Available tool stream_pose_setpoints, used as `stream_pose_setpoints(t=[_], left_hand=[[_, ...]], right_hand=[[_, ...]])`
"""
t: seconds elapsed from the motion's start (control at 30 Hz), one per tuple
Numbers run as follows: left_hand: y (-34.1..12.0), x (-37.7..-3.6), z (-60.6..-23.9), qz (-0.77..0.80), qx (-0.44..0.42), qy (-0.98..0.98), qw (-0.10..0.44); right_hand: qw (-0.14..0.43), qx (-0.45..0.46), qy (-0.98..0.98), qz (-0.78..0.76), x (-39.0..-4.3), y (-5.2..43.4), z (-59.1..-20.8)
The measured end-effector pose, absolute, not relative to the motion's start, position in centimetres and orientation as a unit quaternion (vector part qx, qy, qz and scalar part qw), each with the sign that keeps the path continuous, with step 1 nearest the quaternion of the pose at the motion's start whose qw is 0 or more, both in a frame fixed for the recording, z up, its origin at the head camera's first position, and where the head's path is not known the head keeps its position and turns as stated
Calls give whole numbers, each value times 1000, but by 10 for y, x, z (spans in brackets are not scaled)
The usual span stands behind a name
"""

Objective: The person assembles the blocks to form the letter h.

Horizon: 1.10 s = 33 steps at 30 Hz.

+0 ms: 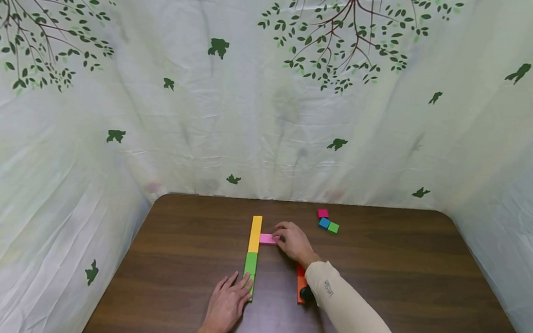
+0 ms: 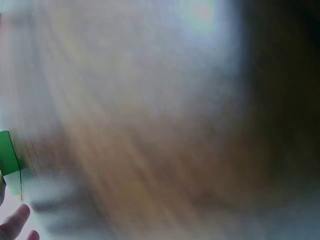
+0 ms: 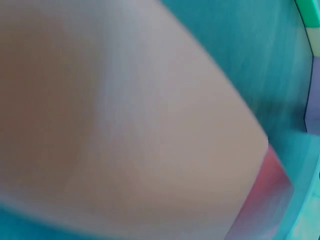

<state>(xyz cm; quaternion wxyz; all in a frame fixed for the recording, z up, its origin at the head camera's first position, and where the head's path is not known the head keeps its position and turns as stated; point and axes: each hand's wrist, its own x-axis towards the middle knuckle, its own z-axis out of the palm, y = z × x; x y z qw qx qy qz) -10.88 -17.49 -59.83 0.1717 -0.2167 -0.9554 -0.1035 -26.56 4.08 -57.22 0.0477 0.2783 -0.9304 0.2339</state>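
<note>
the right hand (image 1: 294, 241) pinches a pink block (image 1: 267, 239) and holds it flat on the tabletop (image 1: 170, 255), its end touching the side of the yellow bar (image 1: 255, 233), while the left hand (image 1: 227, 303) lies flat with fingers straight, steadying the green bar (image 1: 251, 267) that continues the yellow one toward the person. by the look of it the build is only partly laid: a line of two bars with one pink piece branching off, an orange-red bar (image 1: 300, 286) half hidden under the right sleeve, and three small cubes, magenta (image 1: 323, 213), blue (image 1: 324, 223) and green (image 1: 333, 227), lying unused well apart to the right.

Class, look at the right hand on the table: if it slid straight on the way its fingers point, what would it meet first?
The right hand already holds the pink block, pointing left; the yellow bar comes first, and the pink block seems to touch it already.
</note>
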Motion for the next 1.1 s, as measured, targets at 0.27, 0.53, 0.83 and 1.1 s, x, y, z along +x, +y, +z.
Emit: stream_pose_setpoints(t=[0.27, 0.53, 0.83, 1.1], left_hand=[[-174, -109, -597, -113, -210, -958, 158], [-174, -109, -597, -117, -207, -960, 150], [-175, -110, -600, -109, -208, -959, 157], [-174, -109, -598, -104, -204, -963, 139]], right_hand=[[43, 268, -927, 260, -271, 63, -568], [70, 228, -921, 308, -280, 93, -569], [83, 211, -925, 304, -290, 130, -568], [83, 190, -938, 276, -293, 160, -571]])
